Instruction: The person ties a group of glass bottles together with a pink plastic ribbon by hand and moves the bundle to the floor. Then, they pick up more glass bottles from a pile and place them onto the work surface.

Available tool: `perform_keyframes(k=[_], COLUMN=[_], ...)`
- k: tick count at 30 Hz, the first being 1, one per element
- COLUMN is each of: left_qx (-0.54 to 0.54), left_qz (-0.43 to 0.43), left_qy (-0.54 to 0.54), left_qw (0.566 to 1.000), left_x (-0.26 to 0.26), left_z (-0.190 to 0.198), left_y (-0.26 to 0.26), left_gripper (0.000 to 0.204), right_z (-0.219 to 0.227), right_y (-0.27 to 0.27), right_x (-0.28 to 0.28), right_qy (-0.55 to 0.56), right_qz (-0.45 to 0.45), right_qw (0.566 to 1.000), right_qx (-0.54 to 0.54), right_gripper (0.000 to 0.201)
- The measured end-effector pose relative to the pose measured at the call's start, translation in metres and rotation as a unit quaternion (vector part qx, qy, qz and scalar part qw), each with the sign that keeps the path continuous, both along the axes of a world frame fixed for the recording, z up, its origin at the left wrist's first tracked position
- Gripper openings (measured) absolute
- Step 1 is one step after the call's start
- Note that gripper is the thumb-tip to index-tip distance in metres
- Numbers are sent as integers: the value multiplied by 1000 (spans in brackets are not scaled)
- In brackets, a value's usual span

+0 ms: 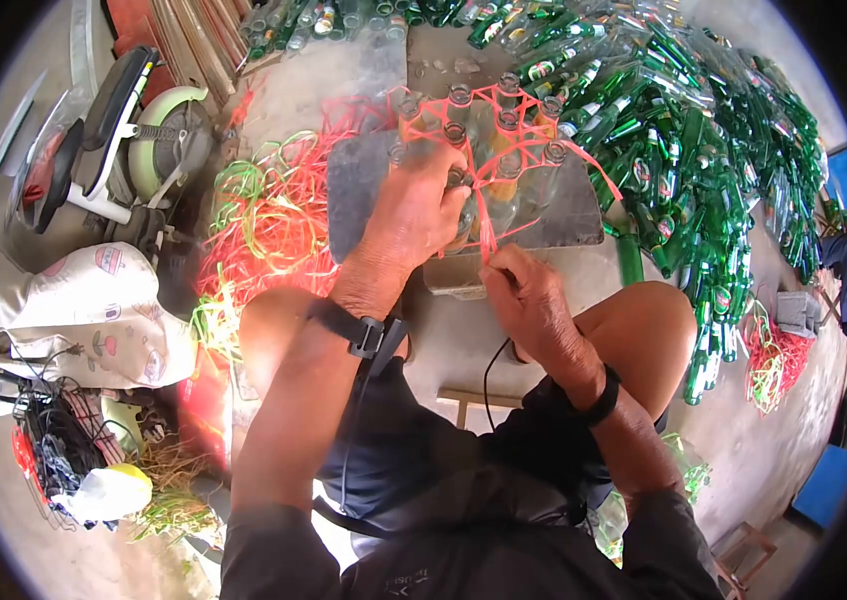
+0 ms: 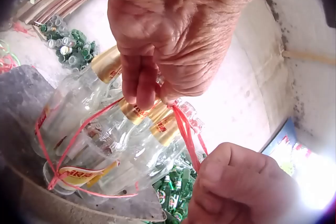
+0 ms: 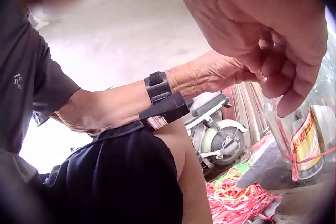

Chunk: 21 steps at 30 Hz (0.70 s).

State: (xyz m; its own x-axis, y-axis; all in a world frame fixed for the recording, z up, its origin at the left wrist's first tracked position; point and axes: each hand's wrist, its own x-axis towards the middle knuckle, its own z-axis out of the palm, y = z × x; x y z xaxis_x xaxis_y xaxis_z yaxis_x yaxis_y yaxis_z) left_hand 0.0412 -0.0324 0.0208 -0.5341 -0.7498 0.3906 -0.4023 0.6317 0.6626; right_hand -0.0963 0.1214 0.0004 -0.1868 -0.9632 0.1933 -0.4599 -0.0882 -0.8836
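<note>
Several clear glass bottles [image 1: 503, 190] with gold neck labels stand bundled upright on a dark board [image 1: 355, 190], with red plastic strap [image 1: 484, 215] looped among their necks and round their lower bodies. My left hand [image 1: 418, 210] is at the near-left bottle necks, its fingertips pinching the strap there. In the left wrist view, strands of strap [image 2: 185, 134] run taut from those fingertips down to my right hand [image 2: 236, 187]. Lower and nearer my body, the right hand grips the strap between thumb and curled fingers. The bottle neck beneath the left fingers is partly hidden.
A large heap of green bottles [image 1: 658, 140] lies to the right. Tangled red and green strap [image 1: 268, 225] covers the floor on the left. Behind that stands a scooter [image 1: 108, 150]. More bottles [image 1: 328, 22] lie at the back.
</note>
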Motion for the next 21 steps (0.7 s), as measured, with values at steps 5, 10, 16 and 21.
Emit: perform_keyframes(k=[5,10,16,21], left_qx=[41,14,30,22], left_qz=[-5,-6,-28,-7], left_qy=[-3,-17,-32,-62], left_qw=[999,1000,999,998], left_x=[2,3,7,6], left_z=[3,3,7,13], left_y=[0,0,4,4], left_gripper=[25,25,29,36], right_z=[-1,17,73,120], right_y=[5,12,11,3], right_x=[-5,-21,-58,-93], right_qy=[15,12,95,114], right_qz=[-4,-24,-39,-39], right_qw=[1000,1000,995,992], right_qx=[-20,-9,9,-36], right_gripper=[7,13,12,5])
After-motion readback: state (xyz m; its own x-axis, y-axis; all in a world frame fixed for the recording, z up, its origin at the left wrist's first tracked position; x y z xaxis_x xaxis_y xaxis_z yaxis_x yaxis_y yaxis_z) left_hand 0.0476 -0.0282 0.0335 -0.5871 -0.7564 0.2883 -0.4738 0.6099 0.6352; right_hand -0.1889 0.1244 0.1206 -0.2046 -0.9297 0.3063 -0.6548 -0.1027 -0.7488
